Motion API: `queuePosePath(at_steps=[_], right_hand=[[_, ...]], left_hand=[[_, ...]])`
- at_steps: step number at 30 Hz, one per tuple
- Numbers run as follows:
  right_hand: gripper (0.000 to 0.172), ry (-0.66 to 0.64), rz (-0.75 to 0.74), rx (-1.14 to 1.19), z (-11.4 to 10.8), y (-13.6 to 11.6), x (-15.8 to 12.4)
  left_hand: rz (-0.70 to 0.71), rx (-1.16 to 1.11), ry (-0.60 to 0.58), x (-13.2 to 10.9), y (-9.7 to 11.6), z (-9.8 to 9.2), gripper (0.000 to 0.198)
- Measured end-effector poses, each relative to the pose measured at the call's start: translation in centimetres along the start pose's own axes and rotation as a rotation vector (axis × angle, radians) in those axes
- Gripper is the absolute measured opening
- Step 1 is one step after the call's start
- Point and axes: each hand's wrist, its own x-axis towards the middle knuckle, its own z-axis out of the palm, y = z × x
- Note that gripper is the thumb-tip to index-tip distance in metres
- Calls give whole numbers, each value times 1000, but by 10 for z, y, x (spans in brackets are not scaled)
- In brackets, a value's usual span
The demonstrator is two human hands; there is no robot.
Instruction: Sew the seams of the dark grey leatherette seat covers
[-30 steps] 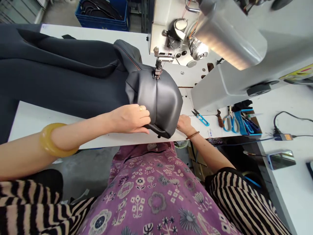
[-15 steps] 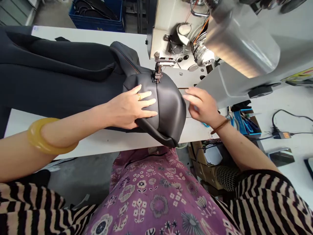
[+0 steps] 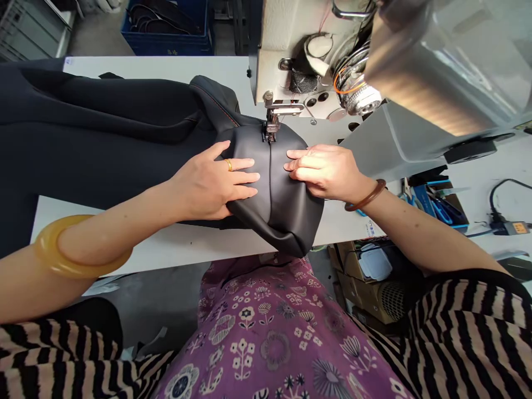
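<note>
A bulky dark grey leather-like padded piece (image 3: 293,219) lies under the sewing machine's presser foot (image 3: 272,125), with a straight seam running down its middle. It continues left into a large black fabric cover (image 3: 103,113). My left hand (image 3: 214,180) lies flat on the piece to the left of the seam, with a gold ring on one finger and a yellow bangle on the forearm. My right hand (image 3: 326,172) presses flat to the right of the seam, fingertips close to it, with a brown bracelet at the wrist.
The sewing machine's grey arm (image 3: 399,147) stands at upper right above the white work table (image 3: 174,244). Blue-handled tools (image 3: 440,210) lie at the right. A blue crate (image 3: 166,27) of dark strips stands beyond the table, and cardboard boxes (image 3: 357,271) sit below its edge.
My right hand has moved from beside the padded piece onto it, next to the seam. My left hand stays flat on the piece, and the view has shifted slightly.
</note>
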Motion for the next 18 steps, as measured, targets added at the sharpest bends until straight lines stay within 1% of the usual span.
queuePosePath(at_steps=[4, 7, 10, 13, 18], right_hand=[[29, -3, 33, 32, 1, 2, 2], [29, -50, 91, 69, 2, 3, 2], [31, -100, 168, 106, 2, 7, 3], [32, -135, 232, 134, 2, 11, 5], [34, -124, 292, 138, 2, 16, 12]], left_hand=[[25, 94, -10, -1, -4, 0, 35], [23, 143, -20, 1, -5, -2, 36], [-24, 124, -47, 4, -6, -5, 34], [-66, 111, -40, 7, -10, -7, 32], [-84, 102, -15, 10, -21, -7, 32]])
